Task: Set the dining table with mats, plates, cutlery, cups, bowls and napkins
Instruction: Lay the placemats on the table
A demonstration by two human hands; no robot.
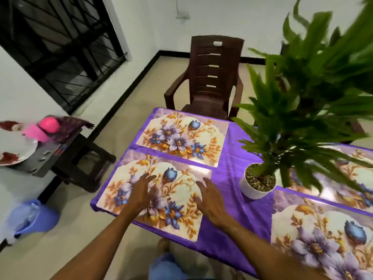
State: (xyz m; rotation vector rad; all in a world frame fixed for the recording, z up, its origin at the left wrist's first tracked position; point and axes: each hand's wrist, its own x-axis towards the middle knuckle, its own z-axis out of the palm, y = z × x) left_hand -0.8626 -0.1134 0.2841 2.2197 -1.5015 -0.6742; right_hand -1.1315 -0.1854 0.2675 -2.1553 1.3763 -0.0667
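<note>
Far left: white plate [24, 153] and pink plastic cups [43, 129] on a dark side stand [60, 150], well apart from the purple-clothed table [228, 158]. Near corner: glossy rectangular floral mat [181, 225], flat beneath left hand [141, 196] and right hand [211, 204], both spread, palms down. Beyond: 2nd identical mat [181, 136]. Right: white potted plant [257, 183], then 2 more mats.

- Near-left mat [155, 197]: floral, purple and blue blooms with orange leaves on cream, lying flat at the table's left corner, close to the near edge.
- Second mat [181, 138]: same print, flat, just beyond the first, along the left edge toward the far corner.
- Third mat [323, 239]: flat at the near right.
- Fourth mat [351, 170]: beyond the third, partly hidden by leaves.
</note>
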